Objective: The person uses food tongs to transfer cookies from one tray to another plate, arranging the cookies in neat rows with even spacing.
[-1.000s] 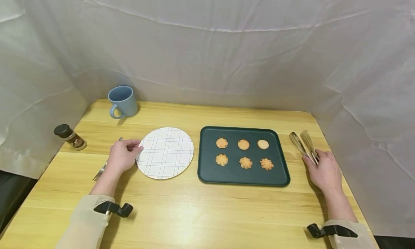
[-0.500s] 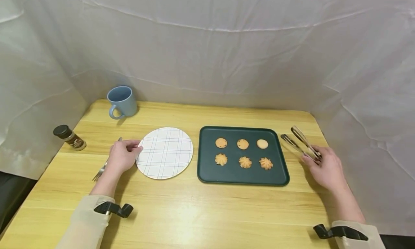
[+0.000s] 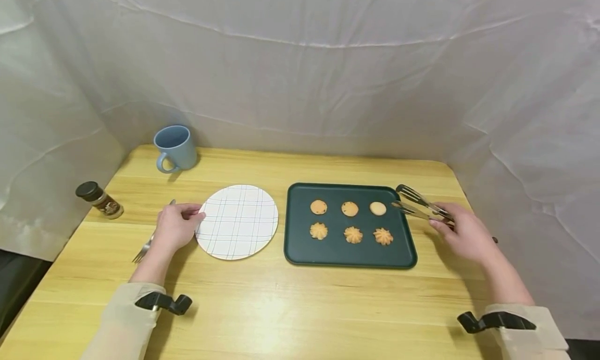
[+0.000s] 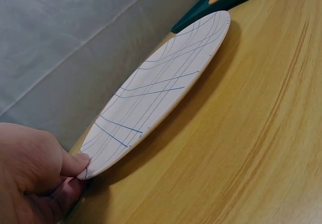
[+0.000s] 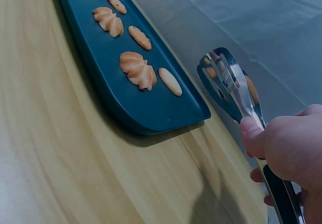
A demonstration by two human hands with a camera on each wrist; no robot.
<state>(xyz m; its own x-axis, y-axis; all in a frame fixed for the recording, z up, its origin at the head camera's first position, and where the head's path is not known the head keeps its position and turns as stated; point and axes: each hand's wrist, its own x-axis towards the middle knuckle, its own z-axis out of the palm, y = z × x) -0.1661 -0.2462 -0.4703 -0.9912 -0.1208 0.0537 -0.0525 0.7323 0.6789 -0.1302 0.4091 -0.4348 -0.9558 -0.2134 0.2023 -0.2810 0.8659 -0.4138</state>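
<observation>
My left hand (image 3: 175, 227) pinches the left rim of a round white plate (image 3: 237, 222) with a blue line grid; in the left wrist view the thumb lies on top of the rim. A pair of metal tongs (image 5: 241, 93) is gripped in my right hand (image 3: 466, 234), its two slotted ends apart with nothing between them. Those ends are over the right edge of a dark green tray (image 3: 347, 256). On the tray lie several cookies: round ones such as the plain cookie (image 3: 377, 208) in the back row, and ridged ones such as the star-shaped cookie (image 3: 383, 236) in front.
A blue mug (image 3: 176, 149) stands at the back left of the wooden table (image 3: 281, 308). A spice jar (image 3: 100, 199) with a black lid is near the left edge. Partly under my left arm lies a fork (image 3: 143, 250). Pale cloth (image 3: 300, 78) hangs around the table.
My right hand has lifted the tongs and swung their ends left, from beside the tray to over its right edge. The left hand has stayed at the plate's rim.
</observation>
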